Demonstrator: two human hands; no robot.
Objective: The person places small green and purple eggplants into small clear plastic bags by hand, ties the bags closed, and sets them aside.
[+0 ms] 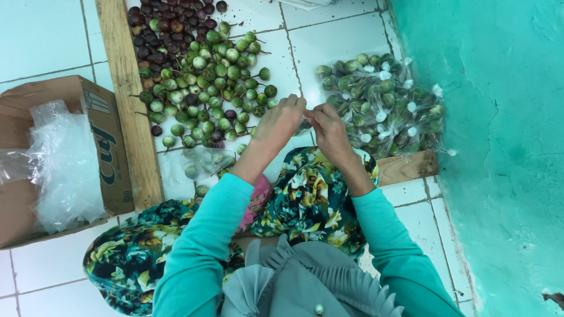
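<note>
Fingertips of left hand and right hand meet, both pinching a small clear plastic bag between them (contents too hidden to tell), just above the lap. Far left of the hands lies a loose heap of small round green eggplants, dark purple ones beyond. Right, against the teal wall, a pile of filled clear bags. Near left, a cardboard box holding empty plastic bags.

Open brown cardboard box with blue lettering left of the wooden plank, clear plastic bags inside it, knotted filled clear bags heaped far right of the plank
</note>
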